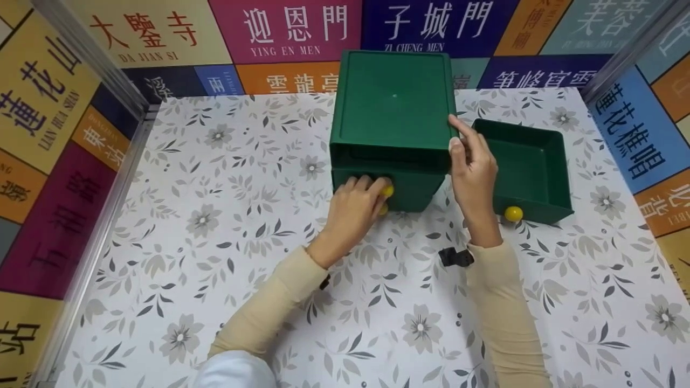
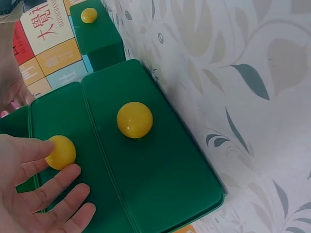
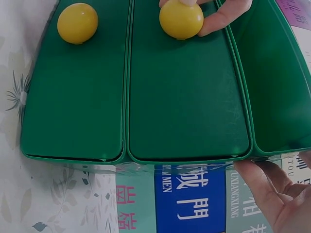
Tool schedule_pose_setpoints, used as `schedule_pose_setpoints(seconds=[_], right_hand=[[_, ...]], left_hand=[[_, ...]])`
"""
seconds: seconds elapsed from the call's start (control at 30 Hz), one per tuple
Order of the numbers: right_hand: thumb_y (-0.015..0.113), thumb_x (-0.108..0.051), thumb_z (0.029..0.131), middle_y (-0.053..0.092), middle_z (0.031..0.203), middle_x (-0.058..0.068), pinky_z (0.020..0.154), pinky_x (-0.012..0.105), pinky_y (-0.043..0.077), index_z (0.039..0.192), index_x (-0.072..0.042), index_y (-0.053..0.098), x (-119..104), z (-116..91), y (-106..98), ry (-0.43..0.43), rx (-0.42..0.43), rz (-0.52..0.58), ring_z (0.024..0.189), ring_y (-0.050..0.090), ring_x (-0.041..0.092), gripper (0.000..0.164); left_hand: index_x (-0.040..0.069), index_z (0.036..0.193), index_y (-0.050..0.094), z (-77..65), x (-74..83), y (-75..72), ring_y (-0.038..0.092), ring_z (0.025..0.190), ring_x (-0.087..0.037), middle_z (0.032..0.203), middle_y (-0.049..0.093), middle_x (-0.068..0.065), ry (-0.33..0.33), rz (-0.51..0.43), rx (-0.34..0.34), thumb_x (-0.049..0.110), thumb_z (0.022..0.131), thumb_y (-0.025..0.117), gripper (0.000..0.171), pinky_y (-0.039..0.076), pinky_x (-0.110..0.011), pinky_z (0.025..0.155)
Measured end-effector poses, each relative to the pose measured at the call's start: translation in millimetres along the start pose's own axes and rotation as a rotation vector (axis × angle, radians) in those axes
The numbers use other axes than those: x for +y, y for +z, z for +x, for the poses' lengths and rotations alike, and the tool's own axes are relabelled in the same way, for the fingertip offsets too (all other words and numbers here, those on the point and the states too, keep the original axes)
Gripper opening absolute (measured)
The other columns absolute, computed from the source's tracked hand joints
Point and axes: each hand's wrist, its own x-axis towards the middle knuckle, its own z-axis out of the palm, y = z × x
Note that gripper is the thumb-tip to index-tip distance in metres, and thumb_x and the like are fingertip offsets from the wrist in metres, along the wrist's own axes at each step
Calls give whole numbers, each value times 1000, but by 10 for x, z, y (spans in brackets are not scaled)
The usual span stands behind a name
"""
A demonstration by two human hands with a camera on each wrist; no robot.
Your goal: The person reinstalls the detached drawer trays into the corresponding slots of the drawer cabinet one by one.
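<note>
A green drawer cabinet (image 1: 396,99) stands with its front toward me. The top slot (image 3: 274,82) is an open hollow; below it, two drawer fronts sit flush, each with a round yellow knob. My left hand (image 1: 350,207) pinches the upper knob (image 2: 64,154) between thumb and fingers. The lower knob (image 2: 134,120) is untouched. Against the cabinet's right side wall, near the front top corner, my right hand (image 1: 474,167) presses with thumb and fingertips. A separate green drawer (image 1: 520,167) rests on the table to the right, its yellow knob (image 1: 513,214) facing me.
The tabletop (image 1: 226,302) has a grey floral cover. Colourful panels (image 1: 291,32) with large printed characters wall in the back and both sides. The cabinet stands close to the back panel. A black strap piece (image 1: 455,257) sits by the right wrist.
</note>
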Motion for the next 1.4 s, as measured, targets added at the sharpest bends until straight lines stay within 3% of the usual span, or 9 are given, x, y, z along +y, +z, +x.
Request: schedule_pose_setpoints(seconds=[0.17,0.27,0.57,0.73,0.87,0.97,1.13,1.23,1.4], right_hand=[[45,-27,96,51,88,-10,66,22,31,127,-30,58,-2,-6,3,8,0,-4,77,44,7,33],[45,-26,96,50,87,-10,65,22,31,127,-30,58,-5,-5,3,5,2,-3,77,43,7,33],[45,-28,96,53,90,-4,66,21,32,126,-31,57,-19,1,-7,30,0,-4,77,44,8,33],[46,-27,96,58,98,2,68,21,34,127,-30,57,-24,1,-5,29,-8,5,80,46,8,33],[45,-26,96,55,91,-3,66,22,33,127,-29,57,-20,-4,-4,17,-6,8,78,45,8,33],[46,-26,96,52,89,-8,66,22,32,127,-29,57,-17,-4,-1,13,-6,12,78,45,7,33],[46,-25,96,52,89,-7,66,22,32,127,-29,57,-9,0,-5,8,-7,12,78,44,8,33],[46,-26,96,51,88,-6,66,22,32,127,-29,58,-6,0,-6,15,-5,13,77,44,8,33],[46,-27,96,50,86,-10,65,22,32,127,-29,58,2,2,0,-2,0,12,76,44,8,33]], left_hand=[[20,112,61,-13,-9,-69,57,82,-21,95,63,-3,16,-20,6,28,94,53,21,48,-32,64],[19,112,62,-5,-16,-151,56,80,-20,94,63,-3,37,-55,53,24,94,53,21,46,-31,63],[14,101,67,133,-85,-558,54,85,-18,92,64,-2,135,-276,375,17,95,48,20,48,-25,74],[13,99,68,254,-220,-689,50,97,-22,100,63,-4,86,-330,463,14,94,49,19,44,-30,86],[12,104,66,330,-333,-713,49,102,-21,107,61,-5,-21,-375,435,14,93,51,19,42,-30,90],[11,110,63,384,-402,-719,50,106,-20,112,59,-5,-114,-414,373,17,93,52,21,42,-30,93],[12,121,58,487,-510,-703,56,105,-18,121,58,-5,-253,-502,274,24,93,54,32,47,-29,84],[12,126,56,533,-585,-683,61,99,-18,124,58,-6,-321,-597,225,26,91,58,38,51,-28,79],[12,127,56,558,-712,-624,64,98,-18,123,60,-7,-407,-806,138,29,89,60,42,52,-28,84]])
